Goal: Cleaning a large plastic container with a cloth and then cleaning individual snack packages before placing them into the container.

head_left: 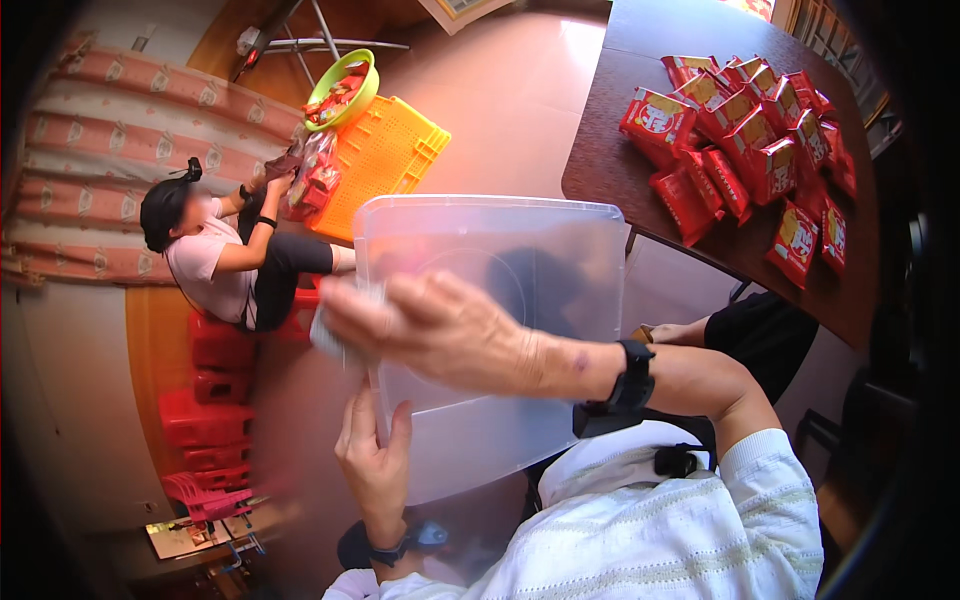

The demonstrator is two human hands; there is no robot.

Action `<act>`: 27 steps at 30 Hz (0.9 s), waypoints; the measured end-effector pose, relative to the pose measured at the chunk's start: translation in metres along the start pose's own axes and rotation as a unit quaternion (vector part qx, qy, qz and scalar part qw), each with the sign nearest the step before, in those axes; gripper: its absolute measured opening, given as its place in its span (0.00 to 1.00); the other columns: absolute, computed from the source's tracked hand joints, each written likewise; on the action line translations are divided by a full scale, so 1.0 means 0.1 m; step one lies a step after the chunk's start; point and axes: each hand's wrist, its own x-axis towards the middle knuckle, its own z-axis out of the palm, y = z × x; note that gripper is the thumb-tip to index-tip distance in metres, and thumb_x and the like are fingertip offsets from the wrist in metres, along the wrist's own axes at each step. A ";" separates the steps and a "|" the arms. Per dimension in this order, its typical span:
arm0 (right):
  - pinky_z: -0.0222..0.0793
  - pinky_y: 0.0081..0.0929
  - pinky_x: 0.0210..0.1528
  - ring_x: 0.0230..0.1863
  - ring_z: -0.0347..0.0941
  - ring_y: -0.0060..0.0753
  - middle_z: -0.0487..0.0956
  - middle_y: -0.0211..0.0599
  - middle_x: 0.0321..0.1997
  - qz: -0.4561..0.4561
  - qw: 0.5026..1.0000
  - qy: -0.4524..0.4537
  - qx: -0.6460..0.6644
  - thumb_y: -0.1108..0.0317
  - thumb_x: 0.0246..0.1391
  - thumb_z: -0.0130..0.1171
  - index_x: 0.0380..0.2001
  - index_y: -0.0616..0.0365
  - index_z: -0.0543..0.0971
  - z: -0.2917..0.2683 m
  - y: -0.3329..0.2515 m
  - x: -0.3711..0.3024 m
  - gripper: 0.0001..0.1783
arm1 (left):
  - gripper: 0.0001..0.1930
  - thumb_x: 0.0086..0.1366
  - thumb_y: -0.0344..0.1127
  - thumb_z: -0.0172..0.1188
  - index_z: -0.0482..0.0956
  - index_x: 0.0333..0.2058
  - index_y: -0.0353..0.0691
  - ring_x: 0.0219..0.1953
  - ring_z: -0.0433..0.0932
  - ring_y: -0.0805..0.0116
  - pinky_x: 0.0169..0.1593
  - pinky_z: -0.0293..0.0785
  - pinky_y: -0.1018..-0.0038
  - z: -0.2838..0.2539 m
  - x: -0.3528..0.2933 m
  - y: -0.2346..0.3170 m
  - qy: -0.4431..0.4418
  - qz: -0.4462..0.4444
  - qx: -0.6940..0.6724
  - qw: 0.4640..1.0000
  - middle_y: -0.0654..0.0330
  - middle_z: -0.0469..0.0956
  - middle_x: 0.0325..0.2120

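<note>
Right now, a see-through plastic box stands tipped up in front of the person, close to the lap. The left hand has its edge: the fingers lie along the side, with the thumb apart from them, near the box's face. It looks like a light hold, but I cannot tell how hard they press. The right hand reaches across the box to its left side. Its fingers are bent around a pale, soft-looking thing, maybe a cloth. The hand is blurry, so I cannot tell how tight that grip is. What could go wrong? If the right hand pushes hard on that side, the box could twist, because I see just one hand holding its edge. It may then slip off the lap and bump the floor. The pale thing could slide out too, if the bent fingers get loose. A big swing to the right might make the box hit the dark worktop near its far corner, and that could shake the red packets piled there.
</note>
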 end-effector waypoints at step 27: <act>0.65 0.44 0.54 0.52 0.67 0.59 0.68 0.53 0.50 0.472 0.870 -0.133 0.044 0.79 0.49 0.55 0.59 0.61 0.59 -0.56 0.77 -1.37 0.33 | 0.18 0.59 0.21 0.55 0.73 0.50 0.29 0.26 0.72 0.72 0.32 0.69 0.78 -0.01 -0.34 -0.13 0.072 -0.095 -0.120 0.986 0.59 0.70 0.26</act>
